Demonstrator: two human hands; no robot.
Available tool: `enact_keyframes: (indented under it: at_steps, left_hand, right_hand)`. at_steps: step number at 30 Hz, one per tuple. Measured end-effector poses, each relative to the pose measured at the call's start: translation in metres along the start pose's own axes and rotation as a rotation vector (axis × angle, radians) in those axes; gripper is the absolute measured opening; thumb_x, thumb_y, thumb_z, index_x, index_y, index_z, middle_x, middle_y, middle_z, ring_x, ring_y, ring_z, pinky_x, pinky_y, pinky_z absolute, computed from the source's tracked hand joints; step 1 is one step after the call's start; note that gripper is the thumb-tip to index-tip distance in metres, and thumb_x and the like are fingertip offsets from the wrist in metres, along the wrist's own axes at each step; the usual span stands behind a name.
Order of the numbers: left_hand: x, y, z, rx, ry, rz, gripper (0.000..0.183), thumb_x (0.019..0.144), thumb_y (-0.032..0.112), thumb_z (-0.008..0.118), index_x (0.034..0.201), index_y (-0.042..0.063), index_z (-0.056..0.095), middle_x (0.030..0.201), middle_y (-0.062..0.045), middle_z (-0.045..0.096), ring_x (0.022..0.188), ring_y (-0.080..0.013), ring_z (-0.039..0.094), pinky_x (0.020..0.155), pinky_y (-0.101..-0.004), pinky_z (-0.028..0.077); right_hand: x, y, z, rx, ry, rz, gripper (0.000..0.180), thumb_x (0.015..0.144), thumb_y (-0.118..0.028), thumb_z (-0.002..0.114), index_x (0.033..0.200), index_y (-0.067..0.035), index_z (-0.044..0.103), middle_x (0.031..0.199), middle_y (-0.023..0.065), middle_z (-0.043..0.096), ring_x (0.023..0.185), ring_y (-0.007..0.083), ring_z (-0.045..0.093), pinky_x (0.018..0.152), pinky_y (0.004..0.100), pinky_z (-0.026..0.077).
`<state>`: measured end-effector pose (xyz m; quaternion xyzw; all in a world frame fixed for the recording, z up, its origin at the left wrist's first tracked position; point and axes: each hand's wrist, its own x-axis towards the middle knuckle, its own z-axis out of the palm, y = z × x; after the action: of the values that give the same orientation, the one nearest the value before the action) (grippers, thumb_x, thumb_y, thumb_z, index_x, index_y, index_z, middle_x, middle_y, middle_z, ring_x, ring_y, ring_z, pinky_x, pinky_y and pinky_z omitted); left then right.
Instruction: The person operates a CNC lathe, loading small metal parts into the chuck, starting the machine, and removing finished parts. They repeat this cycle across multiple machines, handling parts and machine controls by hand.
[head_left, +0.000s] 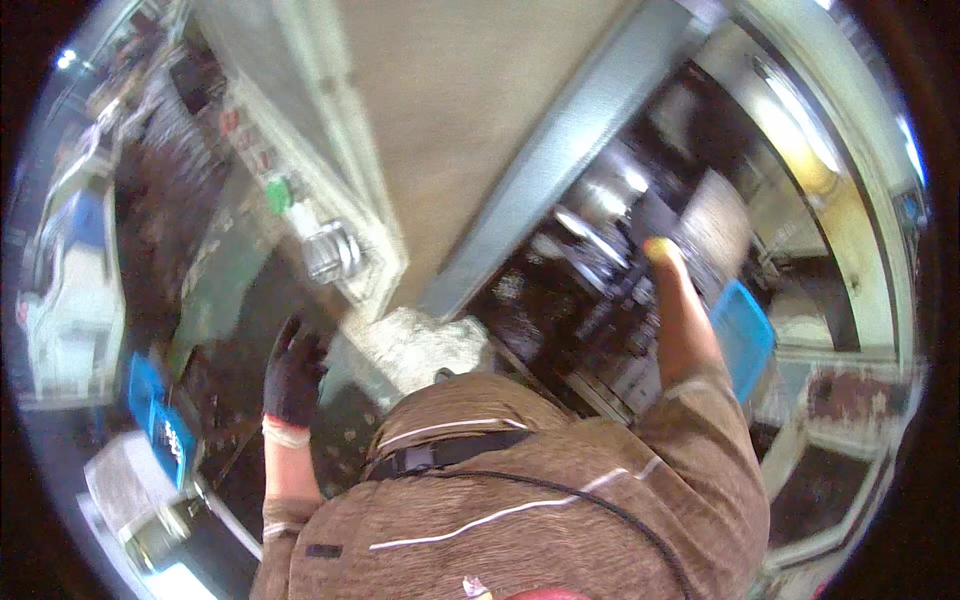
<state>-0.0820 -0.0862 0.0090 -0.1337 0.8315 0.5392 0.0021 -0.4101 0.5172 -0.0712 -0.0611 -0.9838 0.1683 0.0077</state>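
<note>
My left hand (294, 371), in a dark glove with a pale cuff, hangs at the left of my body with its fingers apart and nothing seen in it. My right hand (652, 217), also in a dark glove, reaches into the dark interior of a machine, beside blurred shiny metal parts (600, 191). A pale flat piece (718, 225) lies close to that hand; whether the hand touches or holds it cannot be told through the blur.
A machine door edge (562, 157) slants between the hands. A control panel with a green button (279, 195) and red buttons stands at the left. Blue bins (742, 337) are at the right and blue containers (169, 442) at the lower left.
</note>
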Motion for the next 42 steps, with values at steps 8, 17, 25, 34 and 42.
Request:
enact_keyframes:
  at_steps: [8,17,25,34,42]
  left_hand:
    - [0.069,0.138,0.011,-0.384,0.300,0.287,0.079,0.099,-0.012,0.048,0.169,0.015,0.023,0.151,-0.015,0.056,0.093,-0.0149,0.067,0.075,-0.0302,0.059]
    - [0.101,0.160,0.023,-0.213,0.127,0.432,0.084,0.091,-0.015,0.052,0.167,0.014,0.031,0.152,-0.008,0.057,0.090,-0.0110,0.063,0.073,-0.0236,0.054]
    - [0.097,0.169,0.017,-0.238,0.182,0.290,0.072,0.098,0.001,0.051,0.167,0.013,0.032,0.157,-0.014,0.053,0.092,-0.0123,0.066,0.076,-0.0261,0.058]
    - [0.069,0.170,0.018,-0.219,0.303,0.384,0.075,0.098,0.000,0.056,0.168,0.015,0.031,0.156,-0.014,0.053,0.092,-0.0153,0.066,0.074,-0.0276,0.058]
    - [0.067,0.212,0.021,-0.041,0.181,0.686,0.074,0.092,-0.018,0.047,0.162,0.005,0.041,0.156,-0.011,0.056,0.093,-0.0092,0.063,0.079,-0.0257,0.057]
  right_hand:
    - [-0.009,0.013,0.007,-0.023,-0.075,-0.275,0.041,0.096,-0.028,0.069,0.130,-0.007,0.067,0.130,0.0134,0.071,0.116,0.0379,0.069,0.097,0.0469,0.056]
    - [-0.015,0.032,0.041,0.028,0.079,0.051,0.057,0.086,-0.031,0.081,0.139,-0.016,0.064,0.127,0.0169,0.074,0.117,0.0364,0.070,0.100,0.0448,0.054]
    - [-0.021,-0.003,0.030,0.358,0.096,-0.002,0.051,0.084,-0.020,0.075,0.134,-0.011,0.068,0.121,0.0218,0.075,0.116,0.0432,0.070,0.101,0.0479,0.055]
    - [-0.021,-0.003,0.026,0.473,0.026,0.023,0.055,0.088,-0.036,0.075,0.133,-0.008,0.062,0.126,0.0261,0.071,0.120,0.0465,0.067,0.101,0.0510,0.052]
    - [-0.163,-0.049,-0.040,0.523,0.276,-0.197,0.064,0.103,-0.034,0.065,0.158,-0.006,0.046,0.147,0.0239,0.061,0.128,0.0369,0.065,0.107,0.0433,0.051]
